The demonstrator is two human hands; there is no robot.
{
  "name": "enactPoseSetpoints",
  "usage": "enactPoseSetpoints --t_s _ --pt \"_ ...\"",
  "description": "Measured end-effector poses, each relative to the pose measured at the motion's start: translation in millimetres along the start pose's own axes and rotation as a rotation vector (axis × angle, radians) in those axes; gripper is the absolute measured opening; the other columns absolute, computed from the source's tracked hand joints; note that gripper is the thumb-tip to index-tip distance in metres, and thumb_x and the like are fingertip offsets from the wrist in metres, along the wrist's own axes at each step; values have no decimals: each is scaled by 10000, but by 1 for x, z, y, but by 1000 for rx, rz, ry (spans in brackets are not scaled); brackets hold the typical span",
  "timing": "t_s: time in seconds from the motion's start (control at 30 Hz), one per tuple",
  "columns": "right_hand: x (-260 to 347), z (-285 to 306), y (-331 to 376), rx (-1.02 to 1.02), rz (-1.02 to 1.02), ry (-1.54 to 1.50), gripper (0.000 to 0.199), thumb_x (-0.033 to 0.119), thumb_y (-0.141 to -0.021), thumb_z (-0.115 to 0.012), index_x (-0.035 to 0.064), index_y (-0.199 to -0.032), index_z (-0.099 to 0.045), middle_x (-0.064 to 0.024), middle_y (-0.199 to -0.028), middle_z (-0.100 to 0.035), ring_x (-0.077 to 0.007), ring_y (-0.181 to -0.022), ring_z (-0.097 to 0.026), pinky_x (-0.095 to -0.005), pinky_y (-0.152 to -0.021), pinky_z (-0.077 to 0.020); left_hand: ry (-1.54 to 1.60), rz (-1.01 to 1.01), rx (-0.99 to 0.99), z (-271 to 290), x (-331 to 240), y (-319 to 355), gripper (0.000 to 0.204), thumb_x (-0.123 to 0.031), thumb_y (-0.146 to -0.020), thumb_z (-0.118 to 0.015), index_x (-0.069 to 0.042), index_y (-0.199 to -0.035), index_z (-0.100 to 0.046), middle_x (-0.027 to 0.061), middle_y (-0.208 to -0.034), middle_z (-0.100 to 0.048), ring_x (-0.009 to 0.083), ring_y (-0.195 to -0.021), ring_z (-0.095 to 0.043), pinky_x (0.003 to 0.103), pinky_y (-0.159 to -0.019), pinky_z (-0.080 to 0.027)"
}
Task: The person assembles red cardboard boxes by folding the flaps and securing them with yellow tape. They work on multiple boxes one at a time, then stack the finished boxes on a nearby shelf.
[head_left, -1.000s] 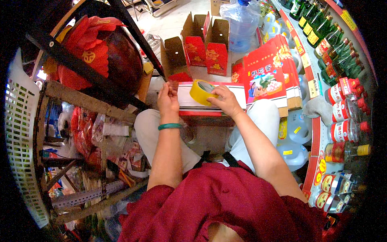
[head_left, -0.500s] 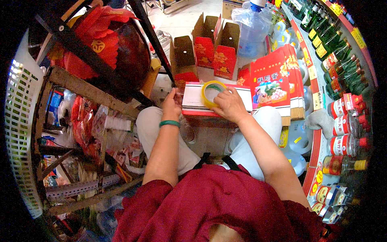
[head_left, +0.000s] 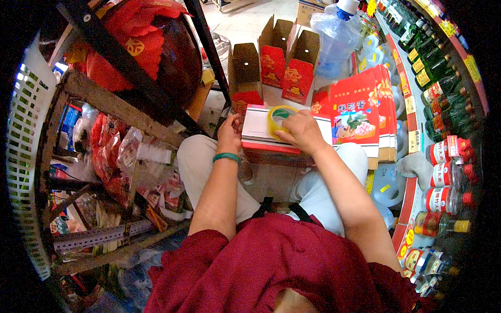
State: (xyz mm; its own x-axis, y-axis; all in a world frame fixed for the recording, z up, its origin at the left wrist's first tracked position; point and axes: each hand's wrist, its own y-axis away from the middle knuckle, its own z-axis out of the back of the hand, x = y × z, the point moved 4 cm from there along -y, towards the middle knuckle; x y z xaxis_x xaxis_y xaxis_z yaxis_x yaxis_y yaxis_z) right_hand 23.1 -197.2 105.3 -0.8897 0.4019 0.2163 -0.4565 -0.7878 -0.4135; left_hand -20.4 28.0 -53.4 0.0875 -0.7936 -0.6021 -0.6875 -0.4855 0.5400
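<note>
A carton [head_left: 255, 128] with a white top and red side lies between my knees. My right hand [head_left: 307, 132] is closed on the near right part of a yellow roll of packing tape [head_left: 271, 124], which stands tilted over the carton's top. Through its ring a green inner side shows. My left hand [head_left: 228, 136], with a green bangle [head_left: 227, 156] at the wrist, is at the carton's left end. Its fingers are curled together there, and what they pinch, if anything, is too small to make out.
Open red cartons [head_left: 298, 78] stand beyond the carton. Flat red carton sheets [head_left: 356, 112] lean at the right, before a shelf of bottles [head_left: 441, 175]. A large clear water jug [head_left: 334, 44] stands behind. At the left is a rusty metal rack [head_left: 112, 112] with plastic bags.
The tape roll has turned more edge-on, and my right fingers have closed further round it. My left hand stays at the carton's left end. The whole view has shifted slightly.
</note>
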Motion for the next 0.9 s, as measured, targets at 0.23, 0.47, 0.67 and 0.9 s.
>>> enactPoseSetpoints --t_s 0.23,0.47,0.67,0.9 --pt "-19 6 -25 201 -285 -165 419 477 -823 -535 82 -790 -671 -175 -769 -636 -363 -721 -604 -454 -666 -472 70 -46 59 -5 -3 -3 144 -212 -857 -618 -81 -916 -626 -31 -753 -602 75 -670 -540 222 -606 -461" --pt "-28 5 -38 301 -457 -224 510 579 -827 -472 125 -868 -702 -206 -817 -643 -383 -799 -616 -450 -732 -482 126 -32 70 1 4 -13 97 -150 -827 -648 -76 -883 -619 -17 -757 -605 81 -671 -544 232 -609 -473" --pt "-31 -5 -46 416 -524 -144 594 634 -802 -455 99 -871 -703 -228 -870 -640 -384 -857 -613 -441 -780 -479 61 -29 20 12 16 -27 142 -195 -855 -614 -56 -857 -645 -9 -736 -563 90 -674 -511 228 -605 -451" --pt "-38 3 -52 582 -610 -6 608 611 -782 -492 50 -909 -687 -218 -952 -639 -368 -910 -613 -441 -805 -478 -25 -39 48 13 10 -31 302 -257 -945 -437 -15 -966 -616 78 -875 -635 224 -777 -599 370 -747 -494"
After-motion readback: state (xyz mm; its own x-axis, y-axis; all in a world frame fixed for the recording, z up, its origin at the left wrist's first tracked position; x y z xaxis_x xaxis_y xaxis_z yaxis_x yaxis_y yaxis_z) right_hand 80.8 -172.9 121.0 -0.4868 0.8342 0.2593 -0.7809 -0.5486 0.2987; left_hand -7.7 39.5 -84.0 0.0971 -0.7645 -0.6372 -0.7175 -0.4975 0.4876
